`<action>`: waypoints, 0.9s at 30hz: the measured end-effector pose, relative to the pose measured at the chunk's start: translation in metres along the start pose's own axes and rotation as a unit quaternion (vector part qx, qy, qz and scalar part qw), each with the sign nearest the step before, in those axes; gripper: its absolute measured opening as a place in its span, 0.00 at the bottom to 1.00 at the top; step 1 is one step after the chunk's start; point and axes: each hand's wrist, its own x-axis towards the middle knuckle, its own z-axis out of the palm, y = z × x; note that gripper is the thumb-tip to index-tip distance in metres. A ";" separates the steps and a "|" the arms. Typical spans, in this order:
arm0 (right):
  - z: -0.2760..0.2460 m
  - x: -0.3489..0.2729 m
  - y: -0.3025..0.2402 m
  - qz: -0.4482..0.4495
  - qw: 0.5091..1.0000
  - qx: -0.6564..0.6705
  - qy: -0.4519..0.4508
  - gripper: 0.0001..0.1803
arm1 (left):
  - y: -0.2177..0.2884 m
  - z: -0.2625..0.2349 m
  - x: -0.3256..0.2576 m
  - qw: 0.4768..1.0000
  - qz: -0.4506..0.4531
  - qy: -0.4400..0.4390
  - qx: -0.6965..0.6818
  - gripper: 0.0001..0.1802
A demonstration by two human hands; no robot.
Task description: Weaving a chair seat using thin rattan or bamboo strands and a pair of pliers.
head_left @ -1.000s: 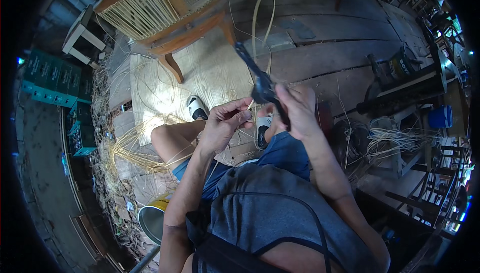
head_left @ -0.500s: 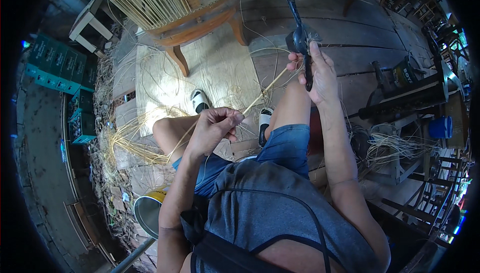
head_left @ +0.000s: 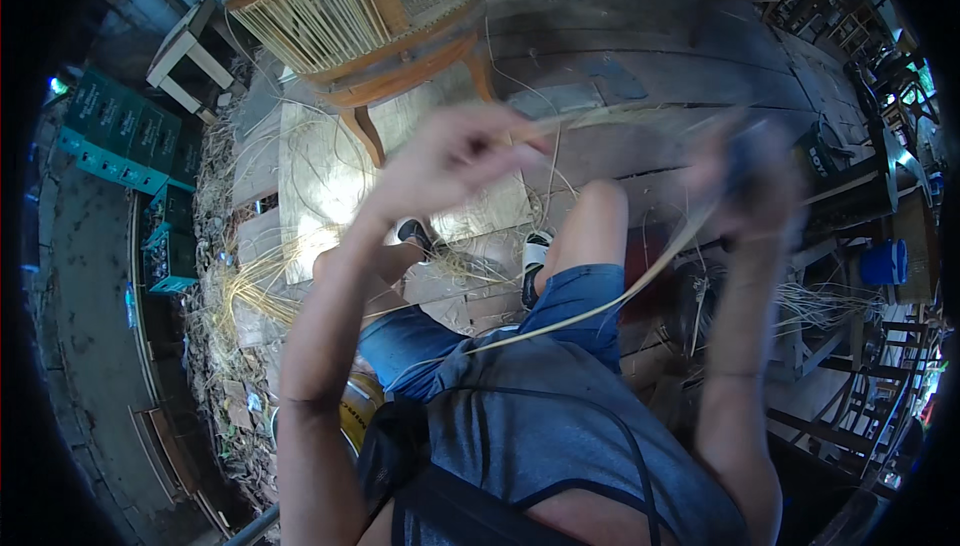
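Note:
My left hand (head_left: 455, 161), smeared by motion, is raised in front of the chair, its fingers pinched on one end of a pale rattan strand (head_left: 630, 296). From there the strand stretches right to my right hand (head_left: 730, 181), then bends down in a long curve across my lap. Blur also covers my right hand, which is closed around a dark spokeshave (head_left: 755, 156). The strand meets my right hand beside this tool; exactly how it passes through is hidden. Both hands are wide apart above my knees.
A wooden chair (head_left: 400, 56) with a woven cane back stands ahead on a plywood sheet (head_left: 310, 161). Loose rattan bundles (head_left: 255, 291) lie at left, and more coils (head_left: 810, 301) at right. Green crates (head_left: 115, 136), a yellow tin (head_left: 360, 411) and a blue bucket (head_left: 885, 263) stand around.
My left hand has moved up and forward, and my right hand with the spokeshave has swung right and slightly down. The strand now spans the wider gap and trails over my lap.

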 end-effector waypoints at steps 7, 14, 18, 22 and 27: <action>-0.341 0.106 -0.271 -0.299 0.923 -0.160 0.184 0.24 | -0.083 -0.181 -0.111 0.969 -0.136 0.165 0.124 0.13; -0.076 0.067 -0.035 -0.030 0.910 -0.334 0.245 0.25 | -0.045 -0.041 -0.016 0.965 -0.128 0.219 -0.066 0.12; -0.005 0.016 0.075 0.138 0.990 -0.028 -0.006 0.20 | -0.026 0.017 0.022 0.965 -0.113 0.199 -0.130 0.12; 0.062 0.013 0.103 0.155 0.970 0.176 -0.065 0.25 | -0.026 0.045 0.022 0.981 -0.127 0.129 -0.065 0.13; 0.018 0.070 0.035 0.078 0.985 0.155 -0.013 0.23 | -0.039 0.005 -0.005 0.981 -0.157 0.092 -0.068 0.12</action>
